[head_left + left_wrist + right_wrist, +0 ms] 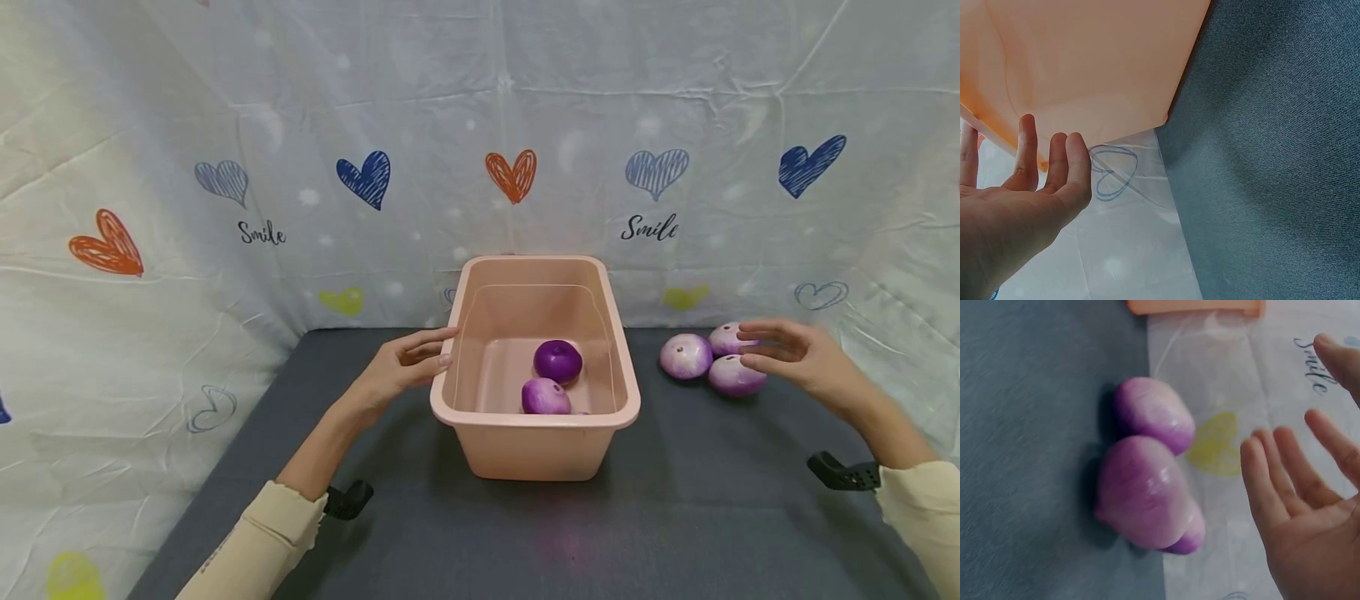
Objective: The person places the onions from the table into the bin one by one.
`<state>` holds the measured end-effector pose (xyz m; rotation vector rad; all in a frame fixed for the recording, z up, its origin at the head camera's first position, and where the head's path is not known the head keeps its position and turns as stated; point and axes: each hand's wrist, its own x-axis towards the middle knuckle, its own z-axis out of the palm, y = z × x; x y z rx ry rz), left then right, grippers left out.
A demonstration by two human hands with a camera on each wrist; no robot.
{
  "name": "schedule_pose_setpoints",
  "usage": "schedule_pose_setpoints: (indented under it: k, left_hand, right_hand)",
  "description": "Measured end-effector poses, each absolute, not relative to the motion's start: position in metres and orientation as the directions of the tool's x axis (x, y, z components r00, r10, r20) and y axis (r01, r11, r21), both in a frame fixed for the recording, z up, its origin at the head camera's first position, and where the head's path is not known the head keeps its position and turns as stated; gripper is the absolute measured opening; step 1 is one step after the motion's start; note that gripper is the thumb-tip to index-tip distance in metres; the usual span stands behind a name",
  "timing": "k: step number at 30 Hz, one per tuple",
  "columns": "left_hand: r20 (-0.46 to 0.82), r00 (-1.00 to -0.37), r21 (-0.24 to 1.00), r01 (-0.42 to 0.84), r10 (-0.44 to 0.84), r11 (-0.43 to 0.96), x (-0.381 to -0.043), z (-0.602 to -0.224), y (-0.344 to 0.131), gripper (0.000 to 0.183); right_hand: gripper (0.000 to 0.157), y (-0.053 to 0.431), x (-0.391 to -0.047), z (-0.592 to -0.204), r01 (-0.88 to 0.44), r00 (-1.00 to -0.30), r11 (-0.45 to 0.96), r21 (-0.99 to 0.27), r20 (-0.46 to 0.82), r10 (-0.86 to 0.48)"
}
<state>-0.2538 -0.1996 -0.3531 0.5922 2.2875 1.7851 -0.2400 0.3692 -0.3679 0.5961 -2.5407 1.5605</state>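
A peach plastic bin (536, 450) stands in the middle of the table. My left hand (405, 362) rests its fingertips at the bin's left rim; in the left wrist view its extended fingers (1025, 150) overlap the outer wall. Inside the bin lie a dark purple onion (558, 361) and a paler purple onion (546, 396). To its right, three purple-and-white onions (686, 357) sit in a cluster. Right beside them is my right hand (795, 362), fingers spread and nothing in its grasp. In the right wrist view, the nearest onion (1141, 490) partly hides another.
Dark grey cloth (525, 542) covers the table. A whitish curtain (450, 100) printed with hearts hangs behind and along the sides. Each wrist wears a black strap (348, 500) next to a cream sleeve (255, 542).
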Motion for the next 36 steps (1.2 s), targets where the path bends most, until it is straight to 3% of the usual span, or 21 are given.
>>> schedule_pose_setpoints:
  k: [7,22,36]
  left_hand:
    - [0.104,-0.904,0.960,0.201,0.414,0.196,-0.254,-0.353,-0.199,0.053]
    - [0.102,-0.901,0.962,0.197,0.423,0.188,-0.256,-0.355,-0.199,0.054]
    - [0.095,-0.903,0.964,0.188,0.419,0.187,-0.255,-0.355,-0.200,0.054]
  right_hand:
    - [0.060,0.376,-0.233,-0.379,-0.239,-0.971,0.612,-0.754,0.182,-0.156]
    - [0.088,0.379,-0.237,-0.416,-0.097,-0.995,0.613,-0.784,0.094,-0.038]
    - [0.083,0.369,-0.248,-0.426,-0.084,-0.996,0.606,-0.791,0.088,-0.023]
